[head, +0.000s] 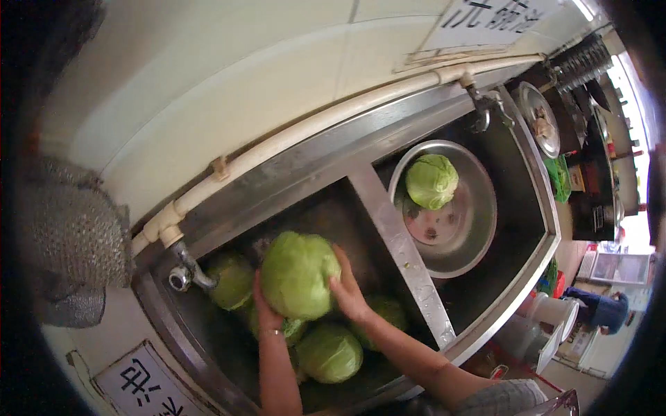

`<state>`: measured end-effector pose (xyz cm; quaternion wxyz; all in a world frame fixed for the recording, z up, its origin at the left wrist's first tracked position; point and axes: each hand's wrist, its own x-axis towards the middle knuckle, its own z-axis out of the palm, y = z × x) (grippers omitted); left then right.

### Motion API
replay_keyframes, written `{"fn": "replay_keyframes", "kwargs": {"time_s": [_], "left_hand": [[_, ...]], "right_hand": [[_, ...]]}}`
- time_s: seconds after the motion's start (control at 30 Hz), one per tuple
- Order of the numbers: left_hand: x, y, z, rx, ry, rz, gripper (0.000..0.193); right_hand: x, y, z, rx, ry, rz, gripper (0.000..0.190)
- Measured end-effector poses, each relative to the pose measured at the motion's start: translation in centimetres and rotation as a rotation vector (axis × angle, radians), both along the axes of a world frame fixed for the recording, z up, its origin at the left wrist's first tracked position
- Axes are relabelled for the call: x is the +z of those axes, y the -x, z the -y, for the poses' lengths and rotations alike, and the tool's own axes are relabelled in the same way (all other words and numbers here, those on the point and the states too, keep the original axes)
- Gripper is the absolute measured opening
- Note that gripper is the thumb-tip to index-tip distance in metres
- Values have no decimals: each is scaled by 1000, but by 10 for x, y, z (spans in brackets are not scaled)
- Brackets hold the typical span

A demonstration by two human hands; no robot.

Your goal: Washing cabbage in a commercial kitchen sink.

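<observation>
Between my two hands I hold a pale green cabbage (299, 275) over the left basin of a stainless steel sink (400, 249). My left hand (266, 307) presses against its left side, and a thin bracelet circles that wrist. On its right side lies my right hand (347, 288), thumb towards the front. Below, several more cabbages rest in the basin, one (330, 353) close under my hands and another (229, 281) by the left tap. In the right basin a single cabbage (432, 181) sits inside a round metal bowl (468, 260).
A left tap (190, 270) and a right tap (484, 106) branch from a pale wall pipe (312, 127). Beyond the sink's right end stands a metal basin (528, 99) with food in it. White buckets (554, 314) and a person (598, 309) are farther right.
</observation>
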<state>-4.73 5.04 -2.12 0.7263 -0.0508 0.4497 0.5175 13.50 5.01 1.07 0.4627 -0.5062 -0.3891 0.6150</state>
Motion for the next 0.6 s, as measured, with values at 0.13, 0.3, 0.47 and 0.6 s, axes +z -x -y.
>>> {"fn": "replay_keyframes", "kwargs": {"time_s": [0.13,0.3,0.47,0.6], "left_hand": [[35,-13,38,30,-365,-498,45],[111,-54,19,47,-235,-44,53],[173,-131,-3,-536,-664,-862,83],[194,-209,-16,-887,-995,-1152,103]], "right_hand": [[53,-25,5,121,-183,119,88],[113,-71,-8,164,-122,-18,113],[122,-162,-14,-214,226,-267,103],[75,-253,-7,-408,116,-566,63]]}}
